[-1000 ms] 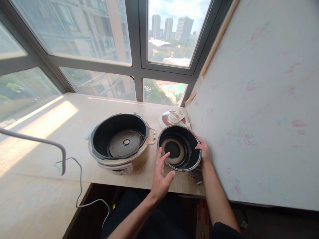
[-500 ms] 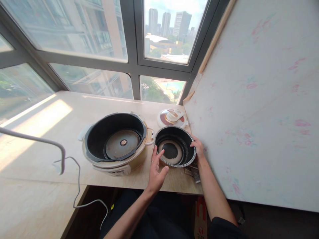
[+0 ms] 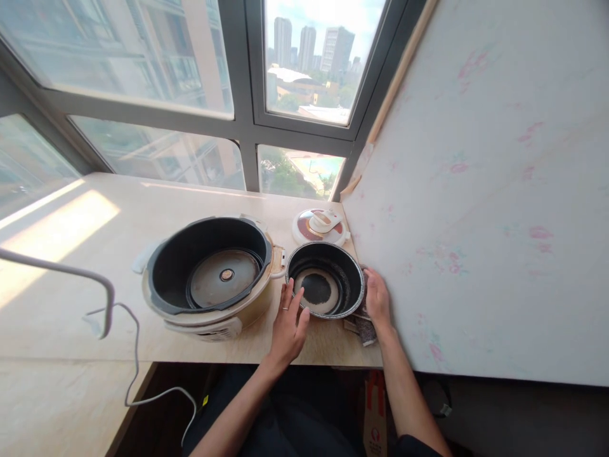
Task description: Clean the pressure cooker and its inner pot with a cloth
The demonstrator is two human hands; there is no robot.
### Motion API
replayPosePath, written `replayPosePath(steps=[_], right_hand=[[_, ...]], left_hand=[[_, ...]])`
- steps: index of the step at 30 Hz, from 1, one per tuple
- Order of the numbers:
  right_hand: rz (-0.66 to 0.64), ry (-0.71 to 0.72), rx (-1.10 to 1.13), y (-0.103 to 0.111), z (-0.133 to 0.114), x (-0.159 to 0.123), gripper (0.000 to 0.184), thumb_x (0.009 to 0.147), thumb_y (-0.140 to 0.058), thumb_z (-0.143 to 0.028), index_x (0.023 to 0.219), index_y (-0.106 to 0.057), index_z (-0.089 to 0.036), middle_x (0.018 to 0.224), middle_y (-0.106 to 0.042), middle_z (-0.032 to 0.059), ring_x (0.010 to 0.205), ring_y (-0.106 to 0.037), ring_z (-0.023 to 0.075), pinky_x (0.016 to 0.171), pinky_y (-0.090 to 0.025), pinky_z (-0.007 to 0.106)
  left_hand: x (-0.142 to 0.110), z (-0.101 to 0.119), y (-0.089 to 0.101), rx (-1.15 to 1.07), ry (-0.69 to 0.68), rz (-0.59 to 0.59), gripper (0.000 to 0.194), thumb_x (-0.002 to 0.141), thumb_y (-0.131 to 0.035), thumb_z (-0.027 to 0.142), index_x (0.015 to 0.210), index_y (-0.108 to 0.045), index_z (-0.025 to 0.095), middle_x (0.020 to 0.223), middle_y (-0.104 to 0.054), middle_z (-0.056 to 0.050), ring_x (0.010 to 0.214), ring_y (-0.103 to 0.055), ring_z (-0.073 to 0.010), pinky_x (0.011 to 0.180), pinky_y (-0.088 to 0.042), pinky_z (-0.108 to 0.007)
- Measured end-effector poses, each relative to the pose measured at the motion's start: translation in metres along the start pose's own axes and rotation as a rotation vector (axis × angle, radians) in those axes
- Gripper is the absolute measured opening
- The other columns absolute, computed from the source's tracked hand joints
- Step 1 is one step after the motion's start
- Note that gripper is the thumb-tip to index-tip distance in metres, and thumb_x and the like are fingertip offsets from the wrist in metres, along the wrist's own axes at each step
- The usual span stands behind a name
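A black inner pot [image 3: 349,279] with a pale worn ring on its bottom stands on the counter, mouth up. My left hand [image 3: 288,320] is at its near left side, fingers spread, fingertips by the rim. On the pot's right side is my right hand [image 3: 378,299], its thumb off the rim and its fingers loosely stretched beside the wall; some fingertips are hidden. A dark patterned cloth [image 3: 365,330] lies partly under the pot and near this hand. To the left sits the cream electric cooker body [image 3: 252,317], its black cavity open, with a round metal plate inside.
Behind the pot lies the cooker's round lid [image 3: 320,225] with a white knob. A grey cord [image 3: 136,355] hangs over the counter [image 3: 52,330] edge at left. A flowered wall panel [image 3: 466,209] bounds the right side, windows the back. A paper bag [image 3: 375,419] stands below.
My right hand has let go of the pot's rim and slid to its outer side. My left hand stays by the left rim. The view has shifted slightly to the right.
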State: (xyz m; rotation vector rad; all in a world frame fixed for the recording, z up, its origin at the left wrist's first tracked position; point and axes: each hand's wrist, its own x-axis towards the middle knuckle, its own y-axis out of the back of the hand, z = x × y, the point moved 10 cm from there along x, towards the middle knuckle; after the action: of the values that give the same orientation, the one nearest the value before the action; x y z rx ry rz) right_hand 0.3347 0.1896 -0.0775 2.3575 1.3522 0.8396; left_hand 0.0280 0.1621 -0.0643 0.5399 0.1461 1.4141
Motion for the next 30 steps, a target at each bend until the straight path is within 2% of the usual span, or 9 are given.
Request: replayPosePath(steps=[4, 6, 10, 13, 15, 18, 24, 27, 30], right_hand=[[-0.148, 0.020, -0.181, -0.017, 0.018, -0.039, 0.061, 0.096, -0.045, -0.048, 0.145, -0.054, -0.013, 0.157, -0.045, 0.0203, 0.150, -0.036, 0.0336, 0.123, -0.029, 0.058], [-0.153, 0.022, -0.257, -0.023, 0.024, -0.055, 0.065, 0.093, -0.050, -0.043, 0.151, -0.046, -0.014, 0.161, -0.039, 0.0197, 0.152, -0.030, 0.0344, 0.123, -0.029, 0.059], [-0.147, -0.041, -0.367, -0.024, 0.026, -0.075, 0.078, 0.085, -0.063, -0.043, 0.152, -0.039, -0.013, 0.158, -0.040, 0.0225, 0.148, -0.035, 0.0388, 0.120, -0.034, 0.058], [-0.182, -0.102, -0.448, -0.022, 0.022, -0.083, 0.093, 0.078, -0.072, -0.042, 0.155, -0.032, -0.011, 0.157, -0.039, 0.0252, 0.145, -0.039, 0.0421, 0.117, -0.038, 0.056], [-0.217, -0.151, -0.511, -0.021, 0.019, -0.087, 0.096, 0.075, -0.073, -0.038, 0.157, -0.029, -0.010, 0.156, -0.038, 0.0261, 0.142, -0.041, 0.0435, 0.114, -0.041, 0.055], [-0.254, -0.194, -0.597, -0.021, 0.014, -0.093, 0.093, 0.073, -0.071, -0.028, 0.156, -0.032, -0.013, 0.151, -0.041, 0.0247, 0.137, -0.046, 0.0436, 0.108, -0.045, 0.053], [-0.236, -0.152, -0.660, -0.016, 0.005, -0.103, 0.072, 0.076, -0.063, -0.019, 0.146, -0.048, -0.018, 0.138, -0.053, 0.0175, 0.124, -0.054, 0.0362, 0.100, -0.049, 0.045], [-0.215, -0.180, -0.620, -0.006, 0.008, -0.109, 0.060, 0.077, -0.058, -0.020, 0.137, -0.057, -0.020, 0.128, -0.059, 0.0149, 0.118, -0.058, 0.0336, 0.096, -0.050, 0.042], [-0.179, -0.211, -0.485, 0.005, 0.010, -0.113, 0.053, 0.076, -0.054, -0.024, 0.129, -0.062, -0.018, 0.121, -0.064, 0.0140, 0.113, -0.061, 0.0324, 0.097, -0.050, 0.043]], left_hand=[[0.001, 0.000, 0.001, 0.066, -0.022, 0.009, 0.042, 0.103, -0.045, 0.032, 0.142, -0.056, 0.021, 0.171, -0.025, -0.013, 0.158, -0.023, -0.0285, 0.127, -0.026, -0.054], [0.002, 0.000, 0.003, 0.079, -0.024, 0.020, 0.040, 0.104, -0.044, 0.033, 0.138, -0.058, 0.020, 0.170, -0.025, -0.014, 0.158, -0.024, -0.0281, 0.126, -0.027, -0.052], [0.005, 0.002, 0.009, 0.096, -0.020, 0.028, 0.033, 0.104, -0.043, 0.034, 0.127, -0.062, 0.020, 0.169, -0.029, -0.014, 0.156, -0.030, -0.0283, 0.123, -0.034, -0.050], [0.007, 0.005, 0.014, 0.128, -0.035, 0.037, 0.029, 0.103, -0.044, 0.035, 0.119, -0.064, 0.020, 0.167, -0.033, -0.016, 0.152, -0.037, -0.0296, 0.119, -0.040, -0.049], [0.007, 0.007, 0.016, 0.151, -0.047, 0.039, 0.028, 0.103, -0.045, 0.035, 0.117, -0.064, 0.021, 0.166, -0.035, -0.016, 0.150, -0.040, -0.0301, 0.116, -0.042, -0.048], [0.008, 0.007, 0.016, 0.171, -0.052, 0.029, 0.028, 0.102, -0.046, 0.036, 0.118, -0.064, 0.022, 0.166, -0.036, -0.015, 0.149, -0.042, -0.0302, 0.115, -0.042, -0.048], [0.008, 0.008, 0.016, 0.193, -0.063, 0.014, 0.029, 0.102, -0.046, 0.037, 0.120, -0.064, 0.021, 0.165, -0.036, -0.016, 0.149, -0.042, -0.0312, 0.115, -0.043, -0.047], [0.008, 0.007, 0.016, 0.189, -0.069, 0.005, 0.029, 0.103, -0.046, 0.037, 0.120, -0.064, 0.021, 0.166, -0.035, -0.015, 0.150, -0.041, -0.0303, 0.116, -0.042, -0.046], [0.007, 0.007, 0.015, 0.177, -0.078, -0.009, 0.031, 0.103, -0.046, 0.037, 0.123, -0.063, 0.020, 0.167, -0.033, -0.015, 0.152, -0.038, -0.0292, 0.117, -0.041, -0.045]])
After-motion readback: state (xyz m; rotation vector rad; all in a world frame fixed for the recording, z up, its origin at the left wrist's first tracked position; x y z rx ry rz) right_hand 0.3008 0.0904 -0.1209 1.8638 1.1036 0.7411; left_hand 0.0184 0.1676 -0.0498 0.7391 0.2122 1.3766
